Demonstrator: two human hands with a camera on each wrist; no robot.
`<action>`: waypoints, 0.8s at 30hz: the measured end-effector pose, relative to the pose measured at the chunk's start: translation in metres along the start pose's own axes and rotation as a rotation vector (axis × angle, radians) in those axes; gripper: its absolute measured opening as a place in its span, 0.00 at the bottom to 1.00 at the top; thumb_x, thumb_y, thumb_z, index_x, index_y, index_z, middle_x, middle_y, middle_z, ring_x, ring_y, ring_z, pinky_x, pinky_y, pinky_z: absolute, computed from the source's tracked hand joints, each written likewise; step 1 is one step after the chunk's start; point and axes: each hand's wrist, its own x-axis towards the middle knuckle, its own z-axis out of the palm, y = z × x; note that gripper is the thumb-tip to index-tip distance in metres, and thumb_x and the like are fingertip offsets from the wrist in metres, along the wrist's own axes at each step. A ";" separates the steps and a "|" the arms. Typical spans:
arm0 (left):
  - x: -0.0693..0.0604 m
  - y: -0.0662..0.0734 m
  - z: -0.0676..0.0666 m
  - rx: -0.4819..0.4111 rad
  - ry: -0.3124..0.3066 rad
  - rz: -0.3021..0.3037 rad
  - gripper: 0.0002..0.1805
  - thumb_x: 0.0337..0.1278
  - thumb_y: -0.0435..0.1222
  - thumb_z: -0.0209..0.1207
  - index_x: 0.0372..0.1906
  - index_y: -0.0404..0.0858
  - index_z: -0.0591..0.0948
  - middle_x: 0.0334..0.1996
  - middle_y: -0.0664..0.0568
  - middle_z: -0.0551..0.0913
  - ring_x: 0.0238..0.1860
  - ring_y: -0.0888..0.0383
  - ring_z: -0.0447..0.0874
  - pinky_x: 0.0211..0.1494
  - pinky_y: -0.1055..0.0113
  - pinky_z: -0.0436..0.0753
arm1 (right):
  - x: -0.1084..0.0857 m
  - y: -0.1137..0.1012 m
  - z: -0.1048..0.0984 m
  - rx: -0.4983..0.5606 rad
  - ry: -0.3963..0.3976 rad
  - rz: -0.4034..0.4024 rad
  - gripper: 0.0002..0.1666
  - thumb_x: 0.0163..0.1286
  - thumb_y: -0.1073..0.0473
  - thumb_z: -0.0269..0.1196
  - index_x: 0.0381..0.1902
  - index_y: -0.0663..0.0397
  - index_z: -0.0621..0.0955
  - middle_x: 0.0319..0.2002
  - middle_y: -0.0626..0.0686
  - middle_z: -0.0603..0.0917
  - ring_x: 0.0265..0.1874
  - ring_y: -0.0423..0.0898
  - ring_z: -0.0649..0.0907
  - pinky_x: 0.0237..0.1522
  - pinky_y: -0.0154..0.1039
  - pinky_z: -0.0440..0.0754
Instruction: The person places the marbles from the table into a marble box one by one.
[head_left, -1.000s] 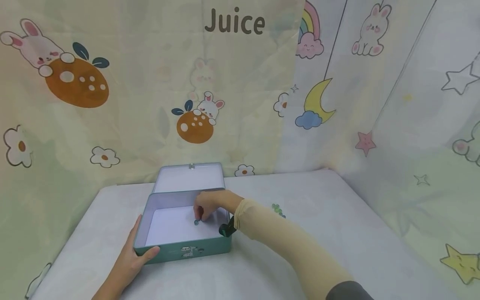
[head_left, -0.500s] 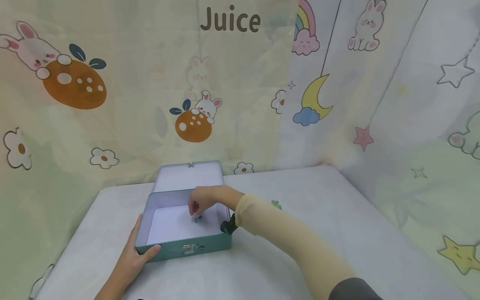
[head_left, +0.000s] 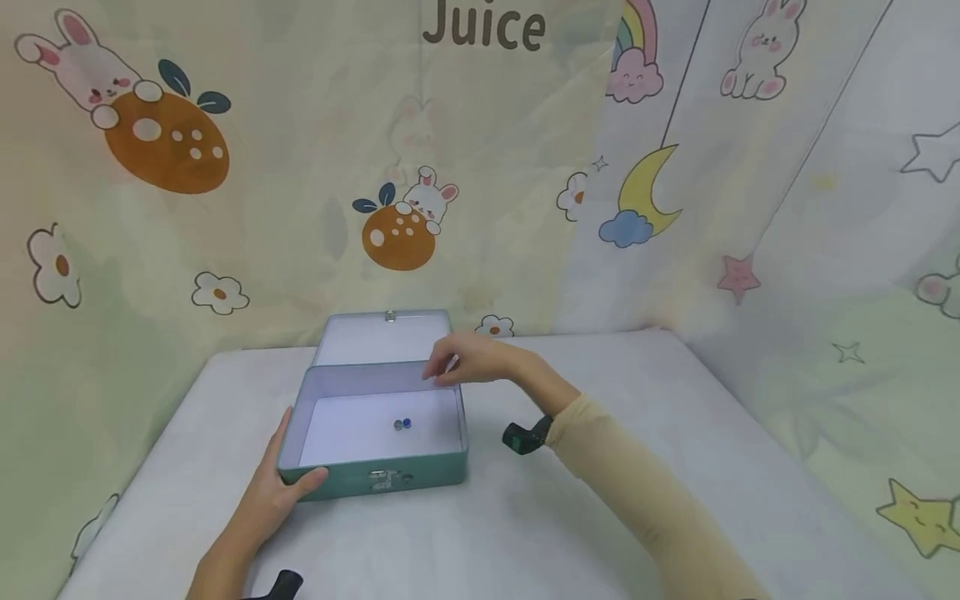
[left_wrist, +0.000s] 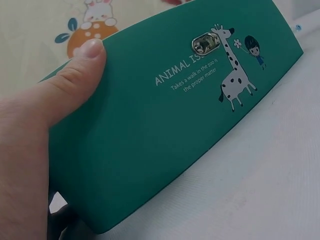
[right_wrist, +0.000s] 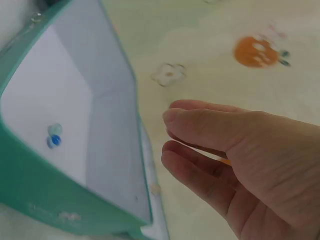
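A green tin box (head_left: 375,481) stands on the table with its lid (head_left: 386,337) tipped back. My left hand (head_left: 273,492) holds its front left corner, thumb (left_wrist: 75,80) on the front wall; the other fingers run along the left side, mostly hidden. On the white bottom of the box lie a blue marble (head_left: 407,423) and a clear greenish marble (head_left: 398,425), side by side. Over the box's back right rim hovers my right hand (head_left: 472,358). Its fingers are loosely bent, and nothing shows between thumb and fingertips in the right wrist view.
A white cloth covers the table (head_left: 600,533), with printed curtains (head_left: 300,167) rising behind and beside it. My right forearm (head_left: 637,483) crosses the table right of the box. A black camera (head_left: 527,436) is worn at that wrist.
My right hand has come up out of the box and moved right, leaving the marbles in view on its bottom. My left hand keeps its hold. Green marbles on the table are now hidden.
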 end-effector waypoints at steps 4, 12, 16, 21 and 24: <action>0.000 -0.001 -0.001 -0.008 -0.009 0.013 0.60 0.49 0.42 0.66 0.76 0.52 0.34 0.75 0.35 0.43 0.72 0.29 0.43 0.63 0.25 0.49 | -0.041 0.024 0.000 0.071 0.142 0.073 0.11 0.64 0.60 0.64 0.44 0.50 0.85 0.44 0.54 0.85 0.43 0.39 0.83 0.46 0.31 0.83; 0.000 0.001 -0.002 -0.015 -0.031 -0.007 0.60 0.50 0.44 0.65 0.76 0.51 0.33 0.76 0.38 0.41 0.73 0.31 0.40 0.65 0.26 0.46 | -0.096 0.088 0.021 0.106 0.325 0.326 0.11 0.65 0.58 0.63 0.45 0.47 0.84 0.44 0.49 0.85 0.44 0.43 0.82 0.50 0.40 0.83; 0.002 0.003 -0.004 -0.024 -0.032 -0.016 0.60 0.50 0.44 0.66 0.76 0.54 0.33 0.76 0.40 0.40 0.74 0.34 0.39 0.67 0.27 0.45 | -0.122 0.107 0.032 0.073 0.392 0.458 0.12 0.66 0.57 0.62 0.47 0.52 0.84 0.44 0.51 0.85 0.46 0.48 0.82 0.51 0.47 0.81; 0.007 0.004 -0.005 -0.033 -0.018 -0.014 0.60 0.50 0.45 0.66 0.75 0.56 0.34 0.76 0.40 0.40 0.75 0.34 0.38 0.67 0.27 0.44 | -0.146 0.121 0.037 0.013 0.401 0.559 0.11 0.65 0.57 0.63 0.43 0.55 0.84 0.42 0.54 0.85 0.45 0.52 0.82 0.48 0.50 0.81; -0.001 -0.002 -0.003 -0.030 -0.022 -0.022 0.59 0.50 0.44 0.66 0.75 0.56 0.34 0.76 0.40 0.40 0.74 0.34 0.38 0.66 0.27 0.44 | -0.157 0.125 0.049 0.003 0.356 0.592 0.09 0.63 0.59 0.64 0.40 0.54 0.85 0.39 0.54 0.85 0.42 0.50 0.82 0.45 0.47 0.81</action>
